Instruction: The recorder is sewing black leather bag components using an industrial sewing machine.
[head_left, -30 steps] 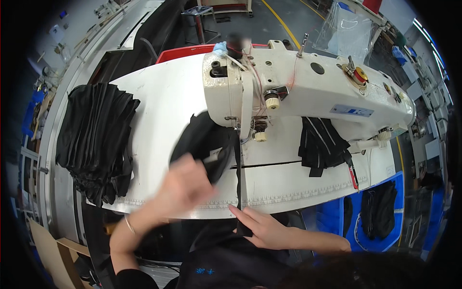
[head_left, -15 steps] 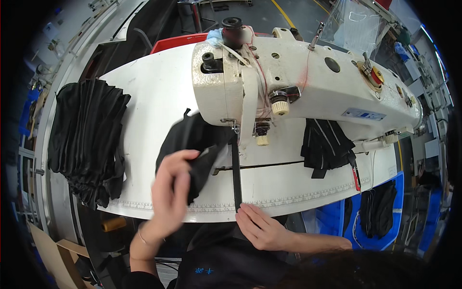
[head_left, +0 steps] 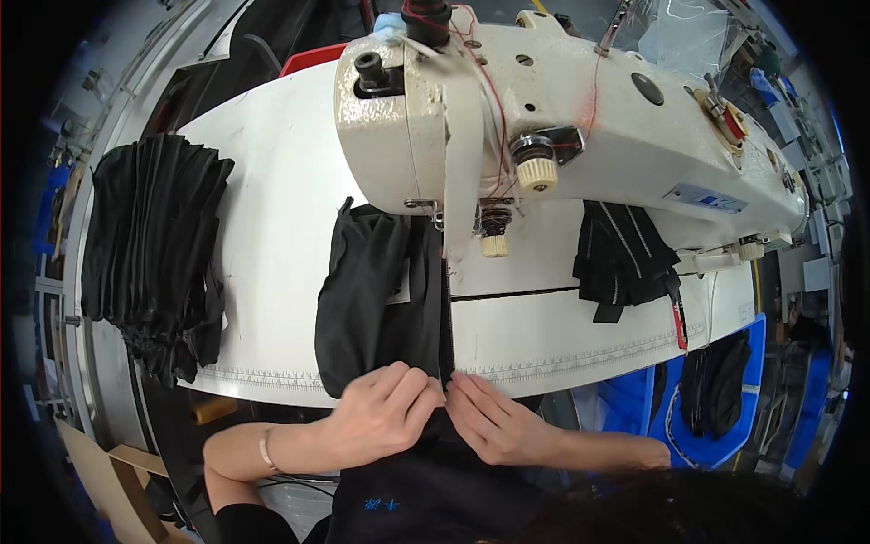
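Observation:
A black fabric piece (head_left: 372,304) lies on the white sewing table, its far end beneath the head of the sewing machine (head_left: 562,118). Along its right side runs a narrow black strip (head_left: 446,349) from the needle area toward the front edge. My left hand (head_left: 385,412) is closed on the near right corner of the fabric, fingers bent. Just to its right, my right hand (head_left: 494,422) pinches the near end of the strip at the table's front edge. The fingertips of both hands nearly meet; what lies between them is partly hidden.
A thick stack of black fabric pieces (head_left: 154,258) lies at the left. Right of the needle are a bundle of black strips (head_left: 625,258) and a red-handled tool (head_left: 680,322). A blue bin (head_left: 754,399) holding black pieces hangs low at right. A measuring scale (head_left: 553,363) follows the front edge.
My left hand has come down and right from above the fabric to its near corner. The fabric now lies flatter, beside the strip. My right hand stays at the strip's end. The view has shifted slightly.

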{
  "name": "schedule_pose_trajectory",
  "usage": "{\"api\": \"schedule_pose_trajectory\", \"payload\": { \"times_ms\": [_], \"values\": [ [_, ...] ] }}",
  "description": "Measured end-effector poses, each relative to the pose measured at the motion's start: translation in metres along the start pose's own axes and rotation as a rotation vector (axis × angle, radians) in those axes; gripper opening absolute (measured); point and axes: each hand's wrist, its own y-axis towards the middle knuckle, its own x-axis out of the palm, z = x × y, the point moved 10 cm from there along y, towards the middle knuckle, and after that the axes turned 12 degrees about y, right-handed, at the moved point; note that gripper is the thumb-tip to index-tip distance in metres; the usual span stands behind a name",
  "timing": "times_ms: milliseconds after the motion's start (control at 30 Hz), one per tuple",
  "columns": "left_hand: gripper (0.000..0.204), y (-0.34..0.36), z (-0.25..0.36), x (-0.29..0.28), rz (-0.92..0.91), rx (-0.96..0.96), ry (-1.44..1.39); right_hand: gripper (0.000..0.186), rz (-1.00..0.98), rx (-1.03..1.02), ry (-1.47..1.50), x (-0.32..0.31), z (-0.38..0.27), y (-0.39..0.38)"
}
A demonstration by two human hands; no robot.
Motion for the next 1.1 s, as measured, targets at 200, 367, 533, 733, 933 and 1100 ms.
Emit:
{"api": "schedule_pose_trajectory", "payload": {
  "times_ms": [200,367,533,733,933,1100],
  "values": [
    [0.038,-0.025,-0.017,0.017,0.08,-0.249,-0.221,0.031,0.059,0.007,0.066,-0.001,0.007,-0.006],
    [0.04,-0.026,-0.015,-0.019,0.282,-0.159,0.004,0.031,0.03,0.021,0.092,0.0,0.008,-0.004],
    [0.033,-0.025,0.011,0.013,0.2,-0.002,0.166,0.031,0.055,0.015,0.084,-0.002,0.006,-0.004],
    [0.029,-0.025,0.007,0.019,0.208,-0.028,0.14,0.03,0.068,0.021,0.095,-0.002,0.008,-0.002],
    [0.038,-0.025,-0.04,0.002,0.123,-0.252,-0.252,0.029,0.027,-0.031,0.054,-0.002,0.006,-0.001],
    [0.03,-0.013,-0.058,-0.034,0.207,-0.187,-0.074,0.03,0.01,-0.039,0.043,-0.001,0.007,-0.004]
  ]
}}
